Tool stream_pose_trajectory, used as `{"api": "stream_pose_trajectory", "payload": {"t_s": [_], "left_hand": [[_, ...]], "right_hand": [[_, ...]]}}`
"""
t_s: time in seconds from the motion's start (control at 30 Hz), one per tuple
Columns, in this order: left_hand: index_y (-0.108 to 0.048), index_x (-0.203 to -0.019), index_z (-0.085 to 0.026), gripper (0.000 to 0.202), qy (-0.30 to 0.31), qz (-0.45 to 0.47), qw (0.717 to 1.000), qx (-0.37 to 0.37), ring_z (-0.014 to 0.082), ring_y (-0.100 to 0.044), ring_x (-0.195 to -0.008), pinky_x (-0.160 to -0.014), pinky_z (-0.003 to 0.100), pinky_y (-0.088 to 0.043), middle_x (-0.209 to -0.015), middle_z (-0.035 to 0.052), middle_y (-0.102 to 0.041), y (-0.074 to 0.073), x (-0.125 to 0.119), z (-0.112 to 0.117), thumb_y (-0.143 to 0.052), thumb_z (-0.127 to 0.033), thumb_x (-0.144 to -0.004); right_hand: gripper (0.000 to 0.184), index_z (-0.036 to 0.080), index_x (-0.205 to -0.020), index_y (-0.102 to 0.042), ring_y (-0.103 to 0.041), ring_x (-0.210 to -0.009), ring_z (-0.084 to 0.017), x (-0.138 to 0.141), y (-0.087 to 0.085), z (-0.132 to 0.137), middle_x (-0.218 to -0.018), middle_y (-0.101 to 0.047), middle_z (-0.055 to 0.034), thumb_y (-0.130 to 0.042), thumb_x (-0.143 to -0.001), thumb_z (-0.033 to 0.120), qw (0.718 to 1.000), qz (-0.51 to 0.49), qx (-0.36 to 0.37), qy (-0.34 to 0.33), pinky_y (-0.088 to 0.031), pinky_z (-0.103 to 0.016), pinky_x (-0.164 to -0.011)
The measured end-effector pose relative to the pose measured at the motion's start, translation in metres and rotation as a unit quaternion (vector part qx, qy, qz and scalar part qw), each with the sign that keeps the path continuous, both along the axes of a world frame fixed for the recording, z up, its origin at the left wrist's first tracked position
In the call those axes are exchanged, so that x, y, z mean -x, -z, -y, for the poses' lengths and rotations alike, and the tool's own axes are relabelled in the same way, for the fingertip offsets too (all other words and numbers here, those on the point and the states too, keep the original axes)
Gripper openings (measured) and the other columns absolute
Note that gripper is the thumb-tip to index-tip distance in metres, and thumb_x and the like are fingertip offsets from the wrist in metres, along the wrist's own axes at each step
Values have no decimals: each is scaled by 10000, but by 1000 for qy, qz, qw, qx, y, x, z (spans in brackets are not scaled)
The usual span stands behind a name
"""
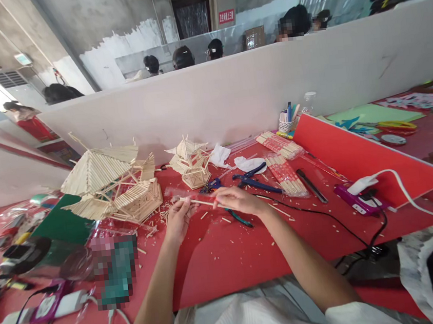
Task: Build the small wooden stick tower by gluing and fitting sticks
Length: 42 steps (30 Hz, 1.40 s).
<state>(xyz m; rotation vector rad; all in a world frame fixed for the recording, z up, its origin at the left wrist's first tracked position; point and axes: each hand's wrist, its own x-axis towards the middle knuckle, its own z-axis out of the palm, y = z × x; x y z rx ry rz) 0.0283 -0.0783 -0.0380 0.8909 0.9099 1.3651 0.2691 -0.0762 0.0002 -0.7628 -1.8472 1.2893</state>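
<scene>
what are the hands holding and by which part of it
A thin wooden stick: the left hand pinches it near one end, the right hand farther along; its far end cannot be made out.

One left hand [178,217] and one right hand [238,199] make two hands, with one stick [199,201] between them. On one table [227,264] there are two stick houses, a large house [97,173] and a small house [189,162]. There are two packs of sticks, an upper pack [279,144] and a lower pack [286,175], and two white tissues, a left tissue [220,155] and a right tissue [248,164]. Hand tools near the hands number three: one pair of blue pliers [248,180], one smaller blue tool [214,184] and one teal tool [241,218]. One pen cup [286,122], one red board [355,152] and one green board [62,217] appear. Wood scraps [204,215] are too many and small to count.
</scene>
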Motion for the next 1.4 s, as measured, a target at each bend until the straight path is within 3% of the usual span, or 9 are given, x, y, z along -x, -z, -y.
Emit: {"api": "stream_pose_trajectory", "payload": {"t_s": [0.03,0.2,0.37,0.6,0.87,1.03,1.13,1.2,1.4], "left_hand": [[-738,-803,-146,337,8,-12,1000,-2,132,-702,-730,-672,224,-582,-866,52,-747,0,-1,1,-885,-413,-659],[-745,-841,-142,361,18,-34,999,-7,175,-710,-755,-655,259,-578,-829,69,-736,-5,-3,4,-845,-458,-700],[-728,-876,-145,374,11,-26,1000,-6,146,-700,-763,-672,235,-581,-894,64,-733,-3,-4,4,-854,-444,-691],[-641,-894,-190,378,3,-5,1000,-7,126,-694,-729,-724,248,-568,-817,-4,-689,1,-4,3,-892,-329,-647],[-611,-831,-179,256,112,-116,982,-93,198,-699,-935,-846,327,-533,-1093,87,-726,-12,-11,19,-776,-373,-809],[-726,-901,-192,252,43,-204,963,-172,271,-594,-1212,-994,379,-480,-1300,127,-638,-14,-12,19,-745,-432,-825],[-761,-920,-208,261,-3,-240,954,-178,259,-615,-1130,-939,366,-505,-1148,113,-676,-14,-10,17,-708,-454,-849],[-772,-974,-218,280,7,-248,954,-167,243,-640,-1027,-879,361,-528,-1074,102,-695,-16,-9,18,-695,-460,-856],[-764,-1119,-217,364,24,-236,958,-161,264,-656,-1083,-1000,410,-493,-1153,110,-732,-19,-12,20,-725,-440,-834]], "right_hand": [[442,174,-869,-744,-623,-960,-217,6,2,1,-1027,-690,-85,-521,-956,546,998,46,-14,-28,-465,-321,-874],[451,151,-894,-763,-574,-686,-169,22,8,6,-776,-683,-44,-490,-981,499,988,149,-39,-13,-411,-264,-652],[487,138,-857,-734,-524,-594,-137,23,10,7,-707,-635,-23,-462,-990,519,991,131,-12,-7,-365,-245,-577],[533,145,-812,-699,-480,-585,-135,24,12,4,-649,-572,-5,-409,-1006,548,989,114,-54,81,-323,-252,-577],[486,151,-742,-661,-497,-602,-143,29,20,2,-642,-603,-10,-420,-1019,469,974,141,-121,131,-282,-260,-583],[458,160,-775,-683,-562,-641,-165,30,23,0,-702,-676,-32,-430,-1022,450,976,131,-112,133,-338,-263,-632],[457,159,-796,-691,-585,-663,-166,29,23,0,-740,-694,-36,-427,-1026,452,977,122,-109,139,-352,-259,-646],[468,156,-797,-692,-585,-659,-160,28,23,0,-736,-690,-32,-420,-1030,457,976,122,-112,141,-349,-255,-641],[475,150,-788,-695,-559,-614,-147,29,23,1,-689,-672,-25,-427,-1027,461,974,140,-113,138,-313,-253,-600]]}}
